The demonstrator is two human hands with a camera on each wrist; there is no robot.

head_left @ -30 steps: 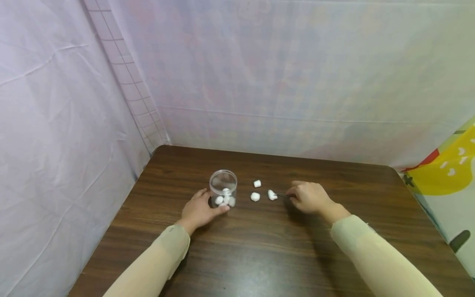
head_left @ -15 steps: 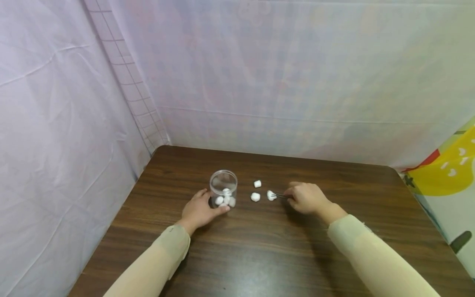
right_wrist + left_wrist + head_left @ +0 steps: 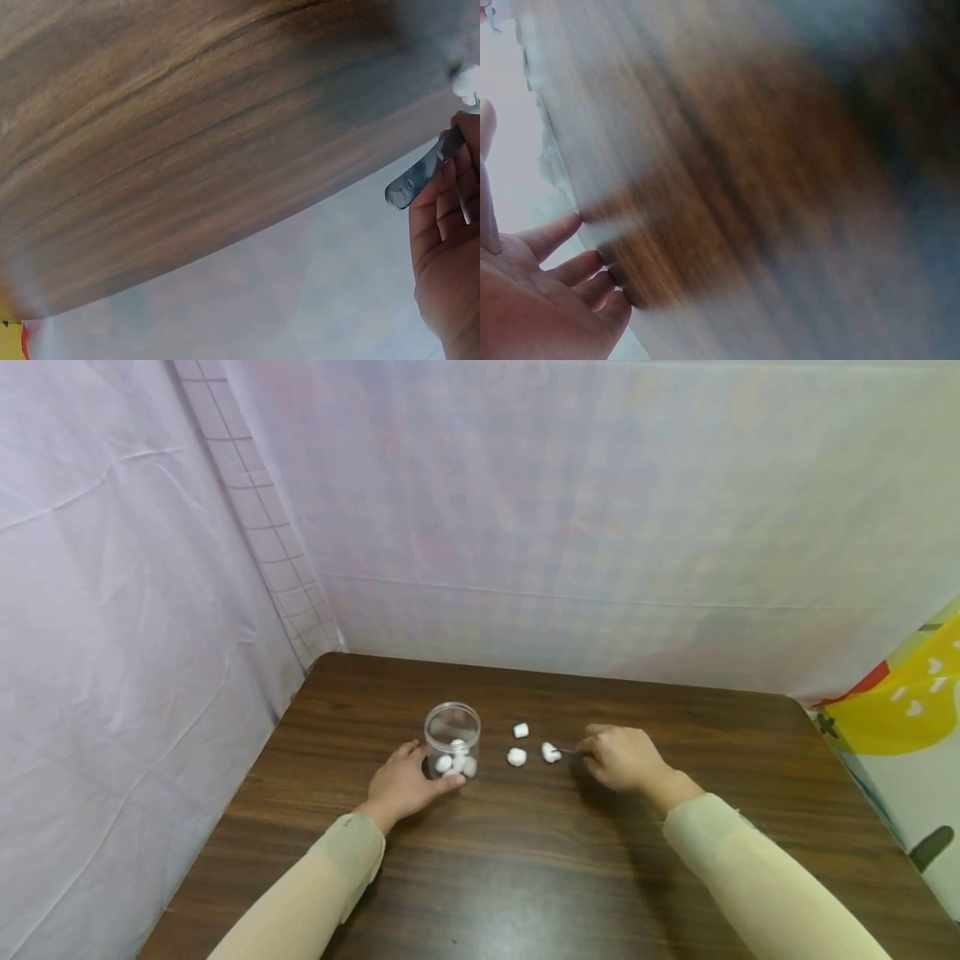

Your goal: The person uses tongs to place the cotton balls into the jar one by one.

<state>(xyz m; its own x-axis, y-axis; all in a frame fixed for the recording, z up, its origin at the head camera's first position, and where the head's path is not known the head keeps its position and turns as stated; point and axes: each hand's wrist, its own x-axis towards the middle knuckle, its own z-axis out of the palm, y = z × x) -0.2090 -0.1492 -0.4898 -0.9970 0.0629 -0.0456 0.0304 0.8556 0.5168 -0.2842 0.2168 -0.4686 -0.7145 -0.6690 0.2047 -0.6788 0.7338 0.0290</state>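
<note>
My left hand (image 3: 405,785) holds a clear jar (image 3: 474,733) on the table, thumb in front and fingers at its left side. Several white cotton balls (image 3: 458,762) lie in the bottom of the jar, which has no lid on. Between the fingers of my right hand (image 3: 624,760) are metal tweezers (image 3: 424,176), pointing left. Their tips are at a cotton ball (image 3: 551,752), which looks dented there. Two more cotton balls lie between it and the jar, a rounded cotton ball (image 3: 517,757) in front and a cylindrical cotton ball (image 3: 521,730) behind.
The dark wooden table (image 3: 480,860) ends at a pale curtain (image 3: 570,635) along the back. Another white sheet (image 3: 112,693) hangs on the left. Yellow printed cloth (image 3: 885,718) shows beyond the right edge.
Half a second ago both tweezer tips showed spread over the rightmost cotton ball; now they look closer together on it. The left hand and jar stay in place.
</note>
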